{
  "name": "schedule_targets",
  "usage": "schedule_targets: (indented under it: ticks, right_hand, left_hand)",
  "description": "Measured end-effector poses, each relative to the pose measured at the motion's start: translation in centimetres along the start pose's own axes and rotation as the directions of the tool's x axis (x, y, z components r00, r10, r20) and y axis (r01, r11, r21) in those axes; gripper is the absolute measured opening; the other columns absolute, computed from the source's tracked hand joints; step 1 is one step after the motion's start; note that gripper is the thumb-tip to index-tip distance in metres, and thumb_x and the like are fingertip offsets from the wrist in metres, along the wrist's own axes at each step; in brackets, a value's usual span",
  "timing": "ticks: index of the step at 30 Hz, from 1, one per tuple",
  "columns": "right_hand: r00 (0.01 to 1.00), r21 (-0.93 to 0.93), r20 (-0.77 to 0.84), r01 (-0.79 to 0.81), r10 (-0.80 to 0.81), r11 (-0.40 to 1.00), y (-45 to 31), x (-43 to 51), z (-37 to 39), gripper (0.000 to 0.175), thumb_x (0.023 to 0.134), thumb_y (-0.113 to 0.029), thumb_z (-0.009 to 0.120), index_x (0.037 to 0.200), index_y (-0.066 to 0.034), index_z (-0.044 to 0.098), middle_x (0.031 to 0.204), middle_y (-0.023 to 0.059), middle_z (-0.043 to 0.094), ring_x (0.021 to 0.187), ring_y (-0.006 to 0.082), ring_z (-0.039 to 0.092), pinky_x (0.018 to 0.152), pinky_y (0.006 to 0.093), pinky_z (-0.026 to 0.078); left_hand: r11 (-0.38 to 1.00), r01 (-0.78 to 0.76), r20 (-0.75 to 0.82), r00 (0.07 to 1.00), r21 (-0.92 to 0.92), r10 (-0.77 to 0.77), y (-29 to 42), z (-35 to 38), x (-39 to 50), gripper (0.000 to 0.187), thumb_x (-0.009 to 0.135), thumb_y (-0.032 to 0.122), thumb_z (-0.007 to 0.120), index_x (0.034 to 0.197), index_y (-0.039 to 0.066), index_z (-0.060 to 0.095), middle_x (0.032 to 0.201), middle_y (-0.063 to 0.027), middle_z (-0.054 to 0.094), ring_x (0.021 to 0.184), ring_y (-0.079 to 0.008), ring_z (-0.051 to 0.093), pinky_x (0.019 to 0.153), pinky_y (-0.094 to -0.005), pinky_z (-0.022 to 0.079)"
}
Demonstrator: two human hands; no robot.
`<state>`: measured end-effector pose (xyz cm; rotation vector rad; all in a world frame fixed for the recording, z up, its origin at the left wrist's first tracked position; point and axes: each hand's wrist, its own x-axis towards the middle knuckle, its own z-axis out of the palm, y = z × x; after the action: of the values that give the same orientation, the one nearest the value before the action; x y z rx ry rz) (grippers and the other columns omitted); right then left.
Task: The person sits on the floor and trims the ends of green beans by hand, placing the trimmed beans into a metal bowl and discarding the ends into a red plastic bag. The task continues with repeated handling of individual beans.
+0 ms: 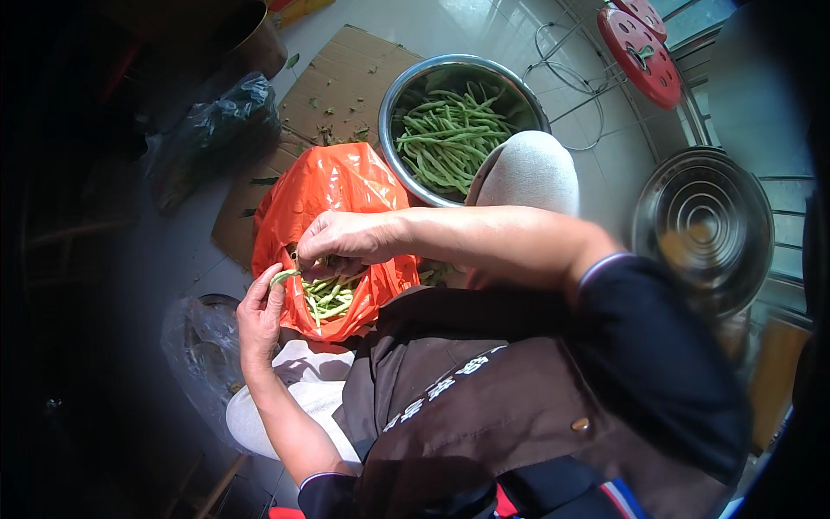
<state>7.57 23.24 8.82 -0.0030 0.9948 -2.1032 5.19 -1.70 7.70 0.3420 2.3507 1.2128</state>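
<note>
In my left hand [260, 314] a short green bean [284, 276] is pinched between thumb and fingertips. My right hand [343, 241] reaches across from the right, its bent fingers meeting the bean's other end; the exact grip is partly hidden. Both hands are over the mouth of an orange-red plastic bag [337, 178], which rests between my knees. Inside the bag lie pale green beans [329, 300], partly covered by my right hand. Past the bag stands a round stainless steel basin [388, 133] holding many long green beans [447, 139].
Flattened cardboard [353, 71] with plant scraps covers the tiles. Clear plastic bags lie on the left, one dark-filled [227, 130], another [201, 350] lower down. A wire-legged stool with a red seat [639, 58] and a round metal lid [703, 227] are at right.
</note>
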Motion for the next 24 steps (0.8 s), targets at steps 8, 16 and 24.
schedule_targets:
  ticks: [8,16,24]
  right_hand:
    - [0.961,-0.560,-0.178,0.079,-0.213,0.824,-0.4,-2.3,-1.0,0.024,0.077,-0.021,0.060,0.075,0.0022,0.064,0.066,0.0088,0.061,0.061,0.0153,0.059,0.057,0.0282,0.046]
    - [0.968,-0.803,-0.203,-0.078,-0.148,0.590,2.0,-3.3,-2.6,0.033,0.075,-0.029,0.059,0.081,0.0026,0.065,0.073,0.0149,0.066,0.072,0.0220,0.066,0.066,0.0344,0.051]
    - [0.968,-0.715,-0.239,-0.118,-0.082,0.690,3.4,-5.3,-1.7,0.032,0.076,-0.027,0.055,0.079,0.0027,0.067,0.070,0.0130,0.065,0.069,0.0201,0.062,0.065,0.0337,0.048]
  left_hand:
    - [0.982,-0.172,0.179,0.966,-0.081,0.184,3.1,1.3,0.7,0.038,0.084,0.021,0.067,0.117,0.004,0.058,0.105,-0.0092,0.061,0.095,-0.0172,0.058,0.086,-0.0277,0.044]
    - [0.969,-0.242,0.210,0.951,0.051,0.226,4.7,5.9,-0.2,0.018,0.086,0.012,0.062,0.098,-0.001,0.063,0.086,-0.0103,0.062,0.077,-0.0196,0.062,0.071,-0.0275,0.047]
    - [0.748,-0.554,0.173,0.830,0.365,0.530,6.1,7.2,-1.1,0.010,0.077,0.005,0.064,0.086,0.001,0.062,0.084,-0.0112,0.060,0.081,-0.0274,0.057,0.075,-0.0353,0.044]
